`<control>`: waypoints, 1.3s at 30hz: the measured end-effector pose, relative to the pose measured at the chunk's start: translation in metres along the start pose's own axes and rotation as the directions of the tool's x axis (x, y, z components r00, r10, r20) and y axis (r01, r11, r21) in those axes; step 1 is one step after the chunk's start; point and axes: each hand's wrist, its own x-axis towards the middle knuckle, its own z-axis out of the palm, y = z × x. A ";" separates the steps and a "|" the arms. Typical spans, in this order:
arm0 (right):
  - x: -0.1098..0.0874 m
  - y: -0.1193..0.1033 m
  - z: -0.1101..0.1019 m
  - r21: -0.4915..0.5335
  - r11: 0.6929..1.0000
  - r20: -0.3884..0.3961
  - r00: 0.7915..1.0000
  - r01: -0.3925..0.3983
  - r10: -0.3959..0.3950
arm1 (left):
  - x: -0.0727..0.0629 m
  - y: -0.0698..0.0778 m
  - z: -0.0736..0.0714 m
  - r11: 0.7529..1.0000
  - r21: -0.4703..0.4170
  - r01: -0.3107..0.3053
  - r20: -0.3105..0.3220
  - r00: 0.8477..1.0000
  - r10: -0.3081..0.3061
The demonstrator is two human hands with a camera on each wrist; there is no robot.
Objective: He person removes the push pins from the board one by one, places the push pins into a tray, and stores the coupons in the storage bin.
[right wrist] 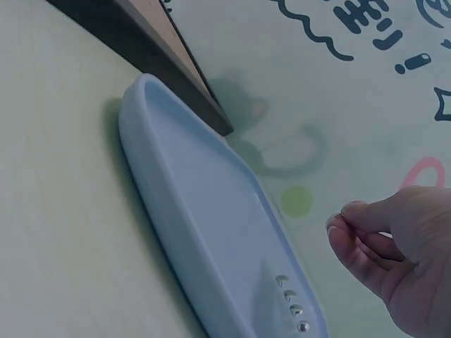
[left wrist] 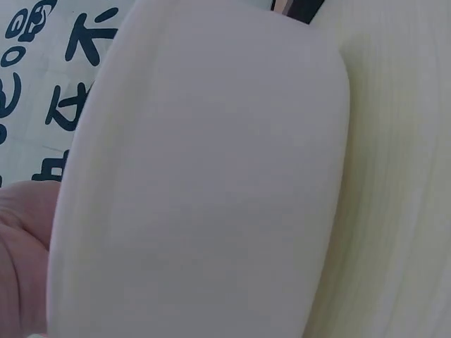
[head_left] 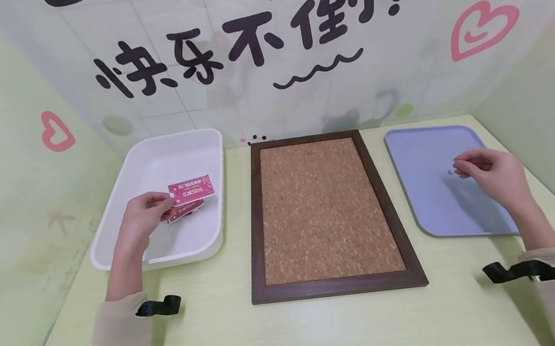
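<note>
My left hand (head_left: 142,215) pinches a red coupon (head_left: 193,188) printed with white and yellow characters, over the white basin (head_left: 165,261). Another red coupon (head_left: 187,209) shows just under it; whether that one is also held I cannot tell. In the left wrist view the basin's wall (left wrist: 211,176) hides most of the hand (left wrist: 25,253). On the right, my right hand (head_left: 498,175) is above the blue tray (head_left: 435,201), thumb and fingers pinched at a small silver pushpin (head_left: 451,172). Several silver pushpins (right wrist: 296,310) lie in the tray in the right wrist view.
Between basin and tray, a cork board (head_left: 324,207) with a dark brown wooden frame (head_left: 340,286) lies flat on the pale table (head_left: 294,334). Printed walls (head_left: 260,101) close off the back and both sides. Black straps (head_left: 162,306) circle both wrists.
</note>
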 end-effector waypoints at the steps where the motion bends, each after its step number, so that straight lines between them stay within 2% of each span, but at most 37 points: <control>1: -0.001 0.003 -0.002 -0.007 1.000 0.002 1.000 -0.010 0.010 | 0.000 -0.001 -0.002 1.000 -0.001 0.005 0.005 1.000 -0.005; 10: -0.006 0.025 -0.008 -0.058 0.997 0.029 0.998 -0.053 0.055 | 0.006 -0.015 -0.010 0.998 0.012 0.059 0.039 0.997 -0.059; 21: -0.007 0.035 -0.010 -0.188 0.977 0.056 0.992 -0.103 0.115 | 0.015 -0.031 -0.016 0.991 -0.004 0.133 0.067 0.989 -0.132; 29: -0.009 0.044 -0.010 -0.229 0.969 0.106 0.987 -0.093 0.120 | 0.024 -0.037 -0.021 0.989 0.024 0.144 0.100 0.984 -0.146; 39: -0.010 0.045 -0.011 -0.268 0.959 0.087 0.989 -0.094 0.121 | 0.026 -0.041 -0.023 0.986 0.050 0.158 0.113 0.980 -0.163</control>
